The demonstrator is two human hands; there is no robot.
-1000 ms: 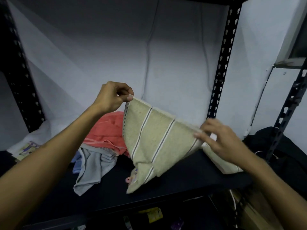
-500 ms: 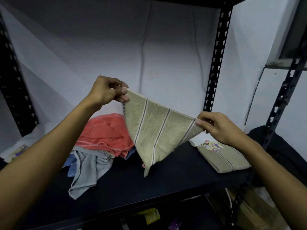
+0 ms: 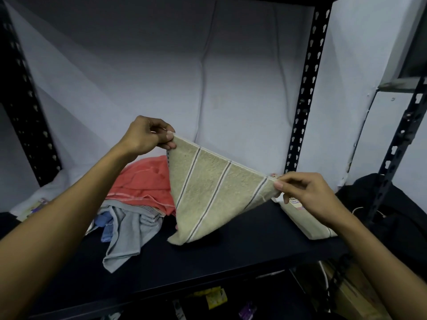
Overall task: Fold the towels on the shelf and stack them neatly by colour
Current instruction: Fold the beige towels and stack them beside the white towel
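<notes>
The left hand [image 3: 145, 135] and right hand [image 3: 302, 192] each pinch one end of the top edge of a beige striped towel [image 3: 208, 195], stretched above the dark shelf [image 3: 231, 257], its lowest corner touching the board. Behind it lie a crumpled coral towel [image 3: 143, 183] and grey towel [image 3: 129, 232]. A folded beige towel [image 3: 307, 225] rests under the right wrist.

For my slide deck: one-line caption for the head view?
Both hands pinch a striped beige towel by its corners above the shelf.
</notes>
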